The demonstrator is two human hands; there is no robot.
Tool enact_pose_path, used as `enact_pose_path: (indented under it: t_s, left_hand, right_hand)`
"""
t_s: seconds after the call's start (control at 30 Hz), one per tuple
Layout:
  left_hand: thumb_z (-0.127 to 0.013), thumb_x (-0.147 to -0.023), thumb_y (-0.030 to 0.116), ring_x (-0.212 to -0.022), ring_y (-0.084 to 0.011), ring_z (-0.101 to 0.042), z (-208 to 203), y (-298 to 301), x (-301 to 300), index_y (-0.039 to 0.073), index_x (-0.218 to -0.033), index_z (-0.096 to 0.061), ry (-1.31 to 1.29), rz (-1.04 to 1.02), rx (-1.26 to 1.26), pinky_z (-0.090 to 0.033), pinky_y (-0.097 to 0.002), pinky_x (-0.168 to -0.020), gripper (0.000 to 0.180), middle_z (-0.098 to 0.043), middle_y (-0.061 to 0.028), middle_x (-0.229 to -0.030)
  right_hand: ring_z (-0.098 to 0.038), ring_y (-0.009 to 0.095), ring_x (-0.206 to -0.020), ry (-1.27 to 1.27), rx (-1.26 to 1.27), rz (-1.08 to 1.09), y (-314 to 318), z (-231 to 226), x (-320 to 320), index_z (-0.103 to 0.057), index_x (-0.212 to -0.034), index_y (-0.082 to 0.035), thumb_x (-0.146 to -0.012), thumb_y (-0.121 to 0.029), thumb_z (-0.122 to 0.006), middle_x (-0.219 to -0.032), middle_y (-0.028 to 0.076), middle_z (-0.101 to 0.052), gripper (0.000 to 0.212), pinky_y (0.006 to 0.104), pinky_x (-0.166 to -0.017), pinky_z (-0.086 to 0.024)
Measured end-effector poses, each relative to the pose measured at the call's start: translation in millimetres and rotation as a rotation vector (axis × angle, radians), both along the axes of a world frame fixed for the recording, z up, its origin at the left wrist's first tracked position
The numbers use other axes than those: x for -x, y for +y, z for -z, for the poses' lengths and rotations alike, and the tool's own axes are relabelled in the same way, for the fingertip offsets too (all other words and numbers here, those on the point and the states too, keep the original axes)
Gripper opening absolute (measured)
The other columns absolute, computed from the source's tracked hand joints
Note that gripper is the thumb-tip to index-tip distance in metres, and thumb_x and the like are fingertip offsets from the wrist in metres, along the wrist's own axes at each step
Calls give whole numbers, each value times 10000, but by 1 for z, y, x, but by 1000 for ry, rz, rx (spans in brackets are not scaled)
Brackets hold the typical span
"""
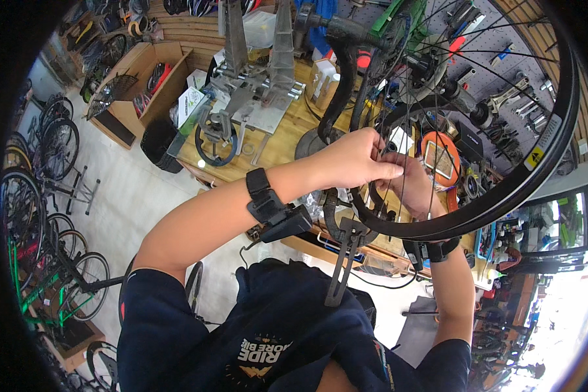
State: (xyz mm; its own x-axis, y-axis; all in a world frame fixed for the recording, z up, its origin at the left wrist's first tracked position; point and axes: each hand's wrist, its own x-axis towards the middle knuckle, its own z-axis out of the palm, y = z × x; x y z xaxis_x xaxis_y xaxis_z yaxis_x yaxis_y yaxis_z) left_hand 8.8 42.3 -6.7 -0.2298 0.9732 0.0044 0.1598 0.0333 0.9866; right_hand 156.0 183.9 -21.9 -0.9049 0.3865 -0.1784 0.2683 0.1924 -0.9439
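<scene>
A large black bicycle wheel (464, 219) with thin dark spokes stands at the right in front of me. My left hand (359, 157) reaches in from the left, thumb and fingers closed in a pinch beside the spokes. Partly behind the spokes, my right hand (411, 186) is closed too, its fingertips meeting those of the left. Whatever is between the fingertips is too small or hidden to make out. The wheel's hub (421, 64) lies above both hands. Below the rim hangs a slotted dark metal bracket (347, 261).
A wooden workbench (284, 140) carries a metal stand (268, 91) and a round orange tray (440, 159). Tools hang on a grey pegboard (496, 98). An open cardboard box (127, 121) sits on the floor at the left, near a black bin (162, 145) and several parked bicycles (62, 261).
</scene>
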Motion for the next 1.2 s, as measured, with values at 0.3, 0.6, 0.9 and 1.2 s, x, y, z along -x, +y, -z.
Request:
enact_pose_path:
  t_s: [0.3,0.6,0.9,1.2]
  left_hand:
    - [-792,-778,317,-788,-298,-664,12,9,11,-68,-1056,-554,306,-64,33,-512,-378,-697,530,-669,-153,-818]
    - [-564,-966,382,-896,-323,-652,32,17,29,-56,-1120,-562,458,-343,59,-507,-414,-801,464,-656,-191,-972]
    - [-416,-956,623,-1140,-218,-517,-73,-52,-16,-10,-1397,-381,-42,48,-129,-391,-344,-988,773,-516,-176,-1258]
    - [-634,-707,778,-1272,-334,-439,-28,-15,-11,-192,-1346,-322,-63,36,12,-357,-371,-1058,1203,-420,-329,-1342]
  right_hand:
    - [-615,106,-655,-37,-230,170,-9,-30,-14,-615,-992,86,-883,-96,-684,-782,63,-650,223,235,-584,-504]
    - [-607,81,-704,58,-259,345,-24,-27,-77,-597,-1045,45,-898,-69,-666,-831,35,-647,199,217,-638,-484]
    - [-563,74,-666,242,-160,680,-43,1,-162,-612,-1043,27,-905,-48,-630,-838,52,-649,158,214,-627,-461]
    - [-562,82,-652,244,-60,902,-75,48,-213,-611,-1029,29,-922,-45,-622,-844,56,-639,130,219,-589,-463]
